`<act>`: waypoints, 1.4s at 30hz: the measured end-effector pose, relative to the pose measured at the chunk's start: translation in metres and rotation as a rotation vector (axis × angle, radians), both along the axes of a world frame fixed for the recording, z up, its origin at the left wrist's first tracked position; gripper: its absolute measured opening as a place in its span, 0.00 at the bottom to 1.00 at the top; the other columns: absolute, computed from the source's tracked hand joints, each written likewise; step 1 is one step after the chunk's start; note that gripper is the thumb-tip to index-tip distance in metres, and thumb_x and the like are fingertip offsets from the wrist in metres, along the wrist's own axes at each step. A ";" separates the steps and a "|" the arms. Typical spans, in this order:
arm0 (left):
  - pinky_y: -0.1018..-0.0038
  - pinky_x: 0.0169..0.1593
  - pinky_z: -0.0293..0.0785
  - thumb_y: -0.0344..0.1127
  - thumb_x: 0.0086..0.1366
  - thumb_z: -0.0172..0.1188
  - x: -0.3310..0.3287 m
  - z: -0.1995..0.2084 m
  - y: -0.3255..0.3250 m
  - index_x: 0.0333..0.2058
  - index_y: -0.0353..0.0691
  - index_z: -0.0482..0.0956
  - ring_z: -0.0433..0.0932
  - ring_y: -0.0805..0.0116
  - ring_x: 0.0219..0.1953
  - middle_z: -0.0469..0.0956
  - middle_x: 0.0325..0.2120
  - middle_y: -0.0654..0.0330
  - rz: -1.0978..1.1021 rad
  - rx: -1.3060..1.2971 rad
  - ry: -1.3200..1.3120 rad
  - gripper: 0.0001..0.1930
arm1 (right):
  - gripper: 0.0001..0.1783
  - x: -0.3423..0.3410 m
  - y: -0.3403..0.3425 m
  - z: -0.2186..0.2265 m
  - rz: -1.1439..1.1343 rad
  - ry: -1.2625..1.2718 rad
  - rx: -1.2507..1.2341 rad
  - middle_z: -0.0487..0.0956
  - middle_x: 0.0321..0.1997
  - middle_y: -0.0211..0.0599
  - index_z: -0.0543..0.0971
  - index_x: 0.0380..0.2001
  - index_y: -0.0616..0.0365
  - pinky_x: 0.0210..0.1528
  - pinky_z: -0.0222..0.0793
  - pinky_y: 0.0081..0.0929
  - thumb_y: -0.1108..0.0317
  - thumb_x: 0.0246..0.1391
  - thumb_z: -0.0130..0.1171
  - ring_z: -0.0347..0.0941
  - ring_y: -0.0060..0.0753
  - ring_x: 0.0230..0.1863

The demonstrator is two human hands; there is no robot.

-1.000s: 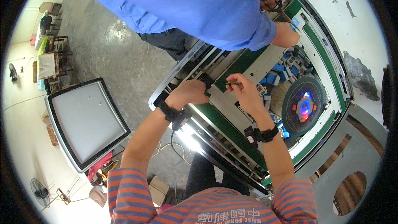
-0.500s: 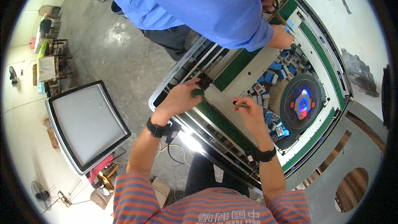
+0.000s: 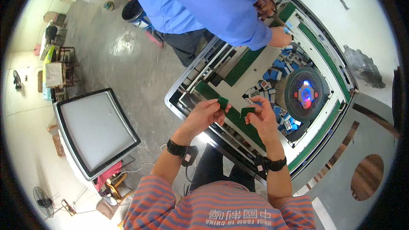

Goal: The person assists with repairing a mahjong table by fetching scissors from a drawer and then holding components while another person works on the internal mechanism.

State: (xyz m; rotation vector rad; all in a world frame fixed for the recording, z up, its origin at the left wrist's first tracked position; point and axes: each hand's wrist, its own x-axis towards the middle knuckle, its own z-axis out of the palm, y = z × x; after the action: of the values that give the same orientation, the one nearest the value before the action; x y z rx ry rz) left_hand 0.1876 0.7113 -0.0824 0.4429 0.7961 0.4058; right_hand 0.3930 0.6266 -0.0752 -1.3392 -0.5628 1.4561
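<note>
My left hand [image 3: 203,117] pinches a small dark-green felt piece [image 3: 223,102] between thumb and fingers. Close by on the right, my right hand [image 3: 265,121] grips a second small green piece [image 3: 247,111], turned toward the left one but apart from it. Both hands are raised over the near left side of an opened mahjong table [image 3: 245,87], whose pale inner frame carries green felt strips. Inside its square opening, blue-and-white mahjong tiles [image 3: 279,64] lie heaped around a dark round disc [image 3: 301,96] with blue and red lights.
Across the table, a person in a blue shirt [image 3: 204,4] leans in, one hand over the frame's far side. A framed white panel [image 3: 100,130] stands at left. A grey board with cut-outs [image 3: 341,166] is at right. A dark bucket [image 3: 134,12] stands behind the person.
My left hand has come away from the frame's left corner toward my right hand, bringing its green piece. My right hand's piece now shows its flat side. The view has shifted slightly.
</note>
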 end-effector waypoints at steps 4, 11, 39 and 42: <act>0.77 0.36 0.73 0.33 0.69 0.45 0.005 0.026 -0.015 0.47 0.29 0.74 0.73 0.75 0.27 0.74 0.31 0.62 -0.077 0.132 -0.018 0.15 | 0.14 0.008 -0.022 0.016 0.003 0.005 0.034 0.76 0.35 0.35 0.70 0.46 0.64 0.37 0.69 0.21 0.79 0.55 0.50 0.72 0.23 0.33; 0.80 0.34 0.73 0.35 0.67 0.52 0.018 0.091 -0.095 0.51 0.29 0.71 0.73 0.74 0.26 0.74 0.27 0.62 0.044 0.382 0.063 0.18 | 0.09 0.013 -0.092 0.062 0.034 0.027 0.239 0.76 0.40 0.38 0.75 0.40 0.65 0.40 0.71 0.22 0.78 0.57 0.49 0.72 0.23 0.35; 0.80 0.38 0.72 0.25 0.64 0.54 -0.078 0.187 -0.418 0.39 0.35 0.71 0.75 0.79 0.29 0.79 0.27 0.64 0.203 0.996 0.404 0.05 | 0.26 -0.089 -0.346 0.151 0.119 -0.285 0.424 0.76 0.38 0.39 0.61 0.48 0.58 0.36 0.71 0.18 0.87 0.47 0.56 0.74 0.23 0.36; 0.81 0.39 0.72 0.24 0.62 0.56 -0.089 0.194 -0.447 0.39 0.35 0.73 0.76 0.80 0.31 0.79 0.26 0.65 0.250 1.043 0.490 0.06 | 0.26 -0.106 -0.370 0.153 0.206 -0.259 0.399 0.77 0.37 0.40 0.61 0.48 0.58 0.37 0.71 0.19 0.86 0.47 0.57 0.75 0.24 0.36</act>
State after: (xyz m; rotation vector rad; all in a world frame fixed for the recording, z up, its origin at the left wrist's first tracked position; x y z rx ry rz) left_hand 0.0987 0.2642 0.1114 1.4620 1.0801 0.9709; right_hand 0.2874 0.2562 0.0776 -1.1788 -1.1260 1.2503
